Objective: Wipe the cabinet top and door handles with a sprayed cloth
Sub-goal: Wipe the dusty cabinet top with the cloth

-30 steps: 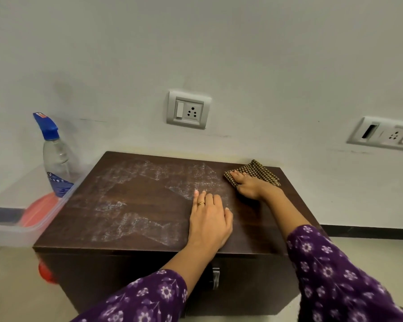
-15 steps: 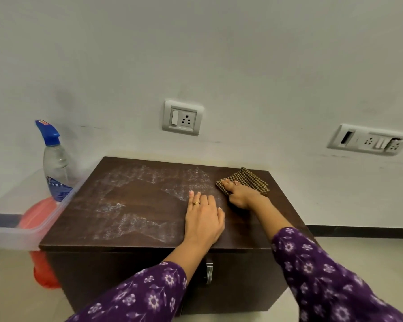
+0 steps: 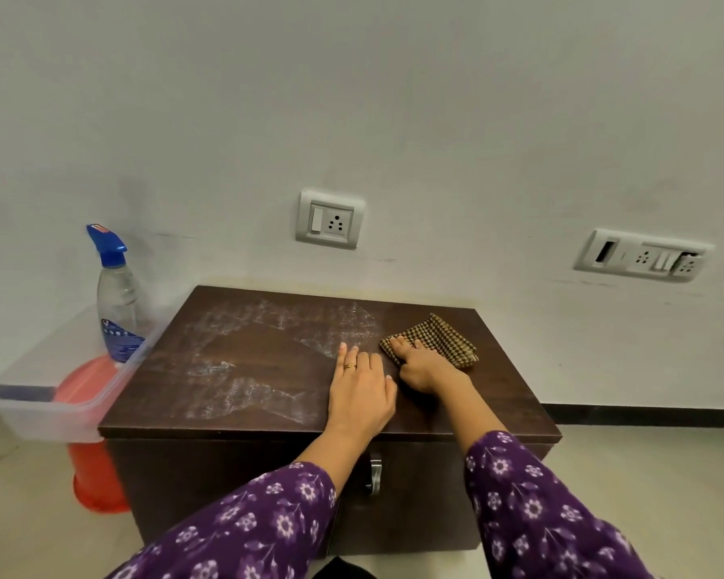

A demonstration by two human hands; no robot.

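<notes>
Against the white wall, a dark brown wooden cabinet top [image 3: 268,369] (streaked with whitish residue) carries the left hand [image 3: 361,394] lying flat, fingers together, and the right hand [image 3: 422,363] pressing down a brown checked woven cloth [image 3: 444,338] near its back right corner.

Both my sleeves [image 3: 536,507] are deep purple, printed with small pale lilac flowers, ending at the forearm. My left hand [image 3: 360,394] wears one gold ring [image 3: 350,366].
</notes>
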